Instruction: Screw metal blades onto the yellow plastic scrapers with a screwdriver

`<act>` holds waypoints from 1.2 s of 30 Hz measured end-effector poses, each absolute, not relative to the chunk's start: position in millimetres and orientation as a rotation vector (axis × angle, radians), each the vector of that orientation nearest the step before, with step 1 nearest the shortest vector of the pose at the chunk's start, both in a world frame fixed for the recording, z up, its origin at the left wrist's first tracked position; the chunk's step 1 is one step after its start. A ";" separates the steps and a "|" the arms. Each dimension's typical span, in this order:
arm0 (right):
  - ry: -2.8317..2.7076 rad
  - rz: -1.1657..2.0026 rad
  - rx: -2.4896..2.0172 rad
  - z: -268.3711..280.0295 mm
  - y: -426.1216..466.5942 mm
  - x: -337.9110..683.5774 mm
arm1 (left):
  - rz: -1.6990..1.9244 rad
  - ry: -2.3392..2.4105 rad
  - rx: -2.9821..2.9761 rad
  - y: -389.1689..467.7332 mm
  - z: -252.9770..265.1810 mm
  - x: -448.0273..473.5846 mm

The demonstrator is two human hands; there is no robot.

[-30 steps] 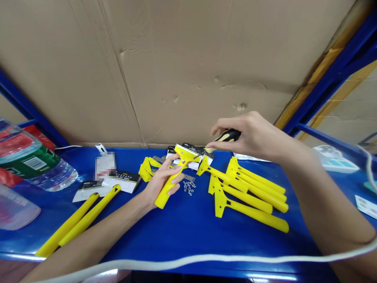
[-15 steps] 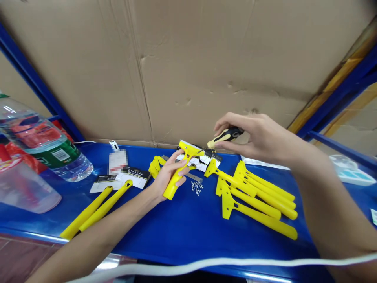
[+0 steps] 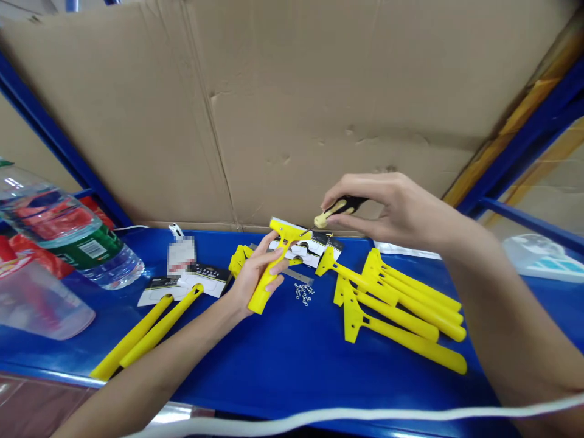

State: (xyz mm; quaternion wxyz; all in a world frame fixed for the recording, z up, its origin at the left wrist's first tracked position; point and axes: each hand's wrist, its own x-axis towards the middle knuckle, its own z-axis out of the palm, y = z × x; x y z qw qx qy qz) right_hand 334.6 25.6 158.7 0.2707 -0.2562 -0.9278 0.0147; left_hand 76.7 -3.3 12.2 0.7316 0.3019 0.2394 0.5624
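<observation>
My left hand [image 3: 255,274] is closed round the handle of a yellow scraper [image 3: 263,291], whose wide head points up and away from me. A screwdriver [image 3: 340,208] with a black and cream handle is held in the bent fingers of my right hand [image 3: 387,204]. Its thin shaft reaches down to the right end of the scraper head; whether the tip sits in a screw is too small to tell. Below the head, a small heap of screws and nuts [image 3: 304,293] lies on the blue table [image 3: 292,359], beside a flat metal blade [image 3: 298,275].
Several yellow scrapers [image 3: 410,337] lie to the right, and two yellow handles [image 3: 150,331] to the left near printed cards [image 3: 205,278]. A water bottle [image 3: 86,237] and a translucent cup [image 3: 45,298] stand far left. Cardboard [image 3: 296,121] walls off the back. A white cord [image 3: 365,415] crosses in front.
The screwdriver and my right hand have shifted slightly left. The scraper in my left hand sits slightly further left in view too, and the whole view has tilted a little.
</observation>
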 end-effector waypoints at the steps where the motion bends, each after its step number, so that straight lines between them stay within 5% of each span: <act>1: -2.475 0.001 -0.680 157.0 28.4 334.9 | 1.242 0.531 0.663 -3.0 11.7 76.4; 21: -2.497 0.310 -0.578 152.8 37.1 338.8 | 1.209 0.547 0.627 -4.3 7.5 79.1; 36: -2.465 0.148 -0.649 154.4 29.9 333.5 | 1.183 0.556 0.642 -7.4 8.3 83.4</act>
